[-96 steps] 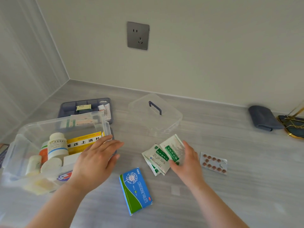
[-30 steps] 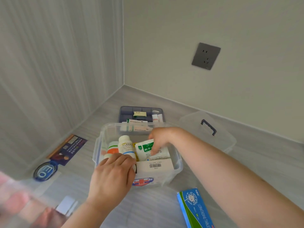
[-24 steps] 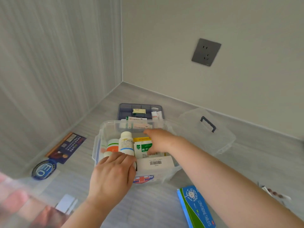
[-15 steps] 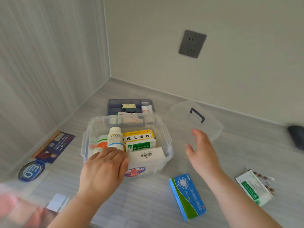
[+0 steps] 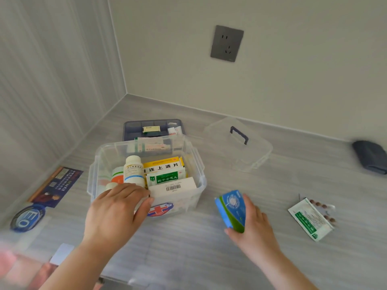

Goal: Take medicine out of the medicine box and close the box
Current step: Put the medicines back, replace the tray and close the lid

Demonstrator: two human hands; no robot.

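Note:
The clear medicine box (image 5: pixel 196 164) stands open on the grey counter, holding a white bottle (image 5: pixel 133 169), a yellow carton (image 5: pixel 162 166), a green-labelled sachet (image 5: pixel 166 178) and a white carton (image 5: pixel 172 186). My left hand (image 5: pixel 117 212) rests on the box's near left rim, fingers curled over it. My right hand (image 5: pixel 254 225) grips the blue and green tablet carton (image 5: pixel 232 208), tilted up off the counter to the right of the box. The clear lid (image 5: pixel 238 143) with a dark handle lies behind the box on the right.
A dark blue divider tray (image 5: pixel 154 128) with small items sits behind the box. A green sachet (image 5: pixel 310 219) lying over a blister strip (image 5: pixel 323 208) is at the right. A grey cloth (image 5: pixel 370 155) lies far right. A leaflet (image 5: pixel 55 186) and round sticker (image 5: pixel 27 217) lie left.
My right hand put a sachet into the box, drew back out, then came down and picked up the blue and green carton. My left hand stayed on the box rim.

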